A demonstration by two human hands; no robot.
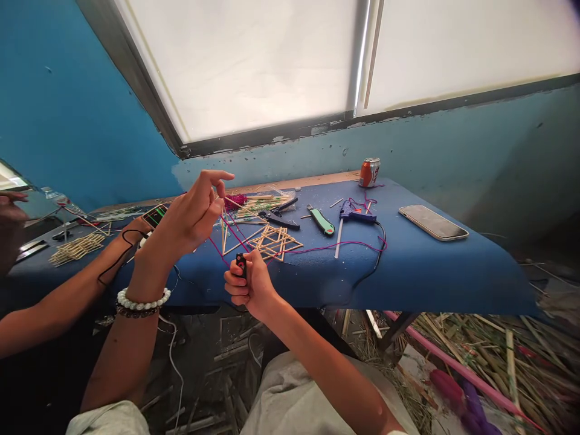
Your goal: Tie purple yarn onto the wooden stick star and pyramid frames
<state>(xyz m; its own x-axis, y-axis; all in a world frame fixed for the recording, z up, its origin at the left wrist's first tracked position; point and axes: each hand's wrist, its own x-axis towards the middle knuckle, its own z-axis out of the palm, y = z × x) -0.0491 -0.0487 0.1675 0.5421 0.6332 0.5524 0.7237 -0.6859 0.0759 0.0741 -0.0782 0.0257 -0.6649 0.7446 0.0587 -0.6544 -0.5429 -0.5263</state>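
My left hand (193, 220), with a white bead bracelet at the wrist, is raised above the blue table, its fingers bent and closed around the end of a thin wooden stick. Purple string (236, 232) runs from near it down to my right hand (249, 281). The fingers of my right hand are wrapped round a small black lighter (241, 264), with the string close to its top. Behind my hands lie stick frames (276, 241) in triangle shapes. More string trails right across the table toward a blue glue gun (357, 212).
On the blue table (430, 272) are black pliers (281, 217), a green cutter (321, 220), a phone (432, 222) and a can (369, 173). Another person's arm (67, 302) reaches in at left, near stacked sticks (79, 248). Cut stalks (493, 356) cover the floor.
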